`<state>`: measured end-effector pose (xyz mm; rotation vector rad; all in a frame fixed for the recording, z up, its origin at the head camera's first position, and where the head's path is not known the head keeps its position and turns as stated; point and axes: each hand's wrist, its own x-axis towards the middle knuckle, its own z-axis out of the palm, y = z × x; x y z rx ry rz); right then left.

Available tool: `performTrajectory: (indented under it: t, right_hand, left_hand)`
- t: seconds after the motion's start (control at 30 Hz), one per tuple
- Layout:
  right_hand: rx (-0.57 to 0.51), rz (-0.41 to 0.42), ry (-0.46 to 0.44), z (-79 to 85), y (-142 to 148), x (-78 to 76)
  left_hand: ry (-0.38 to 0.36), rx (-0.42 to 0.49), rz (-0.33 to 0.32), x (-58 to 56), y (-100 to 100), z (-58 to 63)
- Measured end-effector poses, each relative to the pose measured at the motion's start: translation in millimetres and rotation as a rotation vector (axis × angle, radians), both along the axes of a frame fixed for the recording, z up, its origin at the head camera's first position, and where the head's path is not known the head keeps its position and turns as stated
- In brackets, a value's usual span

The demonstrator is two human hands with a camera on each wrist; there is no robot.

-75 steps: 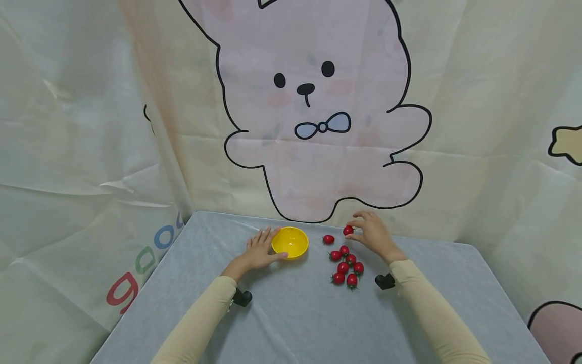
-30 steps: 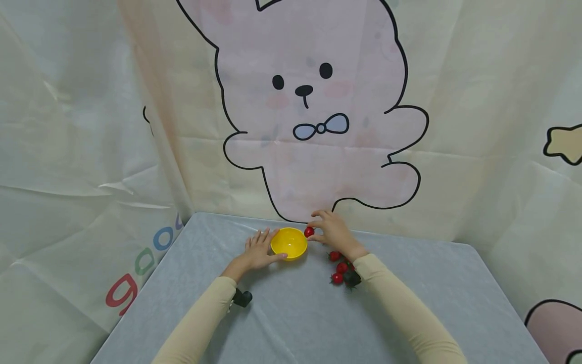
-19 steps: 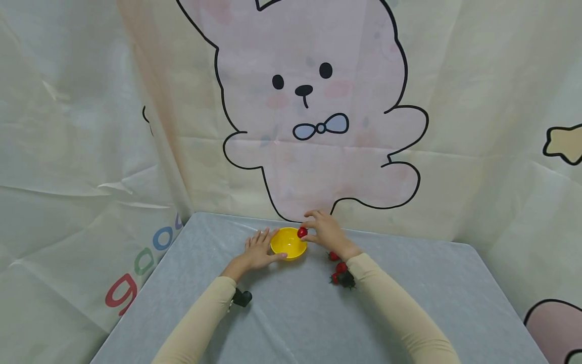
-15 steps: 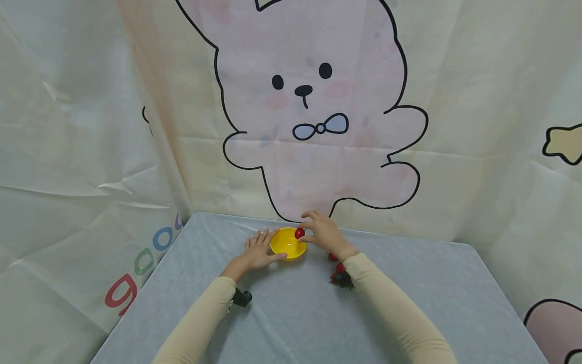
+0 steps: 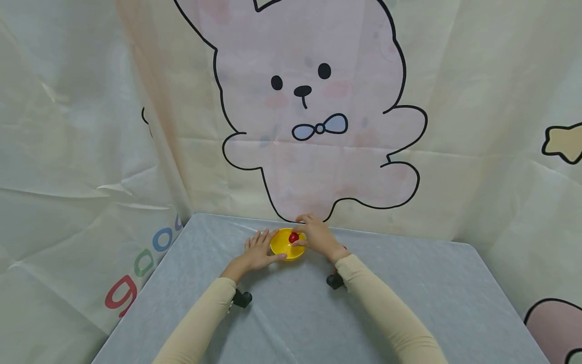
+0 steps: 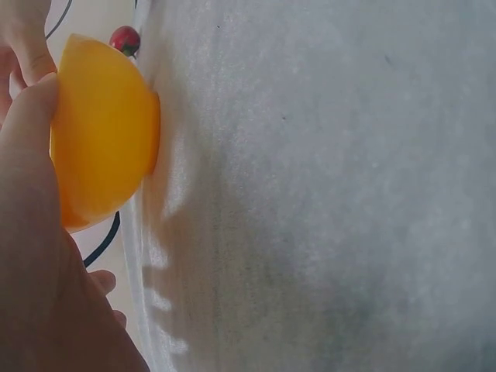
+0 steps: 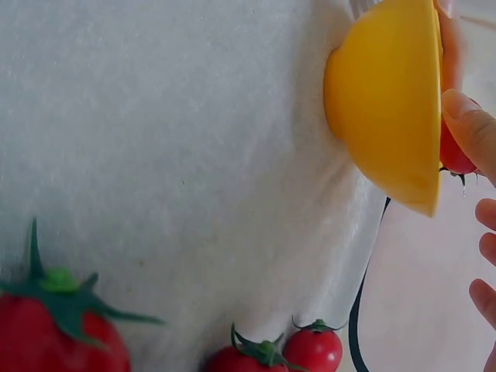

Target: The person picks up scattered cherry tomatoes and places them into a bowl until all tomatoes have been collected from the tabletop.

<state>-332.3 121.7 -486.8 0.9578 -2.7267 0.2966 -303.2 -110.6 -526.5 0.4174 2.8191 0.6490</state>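
Observation:
A yellow bowl [image 5: 280,248] stands near the far edge of the table. My left hand [image 5: 255,254] rests against its left side, fingers spread and straight; the left wrist view has the thumb [image 6: 35,105] on the rim. Over the bowl's right part, my right hand [image 5: 320,237] pinches a red cherry tomato [image 5: 293,237] between thumb and fingers. In the right wrist view that tomato's green stem end shows just past the bowl rim. Other cherry tomatoes [image 7: 313,350] lie on the cloth, mostly hidden by the right forearm in the head view.
A pale grey-blue cloth [image 5: 282,313] covers the table. Behind it hangs a cream curtain [image 5: 477,192] printed with a cartoon animal. Black cameras [image 5: 335,281] sit on both wrists. One tomato [image 6: 124,40] appears beyond the bowl in the left wrist view.
My right hand has carried the cherry tomato leftward from the right of the bowl to over it. The forearm now covers the tomato pile. My left hand has stayed at the bowl.

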Motion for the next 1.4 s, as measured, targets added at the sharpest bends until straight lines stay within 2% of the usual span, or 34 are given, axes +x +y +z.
performTrajectory:
  t: [0.2, 0.43, 0.63, 1.2, 1.4]
  right_hand:
    - [-0.021, -0.002, -0.046, -4.7, -7, 1.2]
    - [0.014, -0.008, -0.040, -13.8, -14, -0.3]
    - [0.019, -0.001, -0.070, -16.9, -19, -0.3]
    - [0.037, -0.046, -0.138, -20.3, -24, -5.2]
    - [0.033, -0.042, -0.123, -22.0, -23, -7.0]
  left_hand:
    - [-0.003, 0.017, -0.001, -0.3, -1, -2.7]
    - [-0.020, 0.022, 0.011, -0.4, -1, -3.9]
    - [-0.034, 0.018, 0.014, -3.4, -1, -8.7]
    - [-0.008, 0.022, 0.004, 0.6, 1, -1.0]
    - [0.000, 0.017, 0.006, -0.2, 1, -0.2]
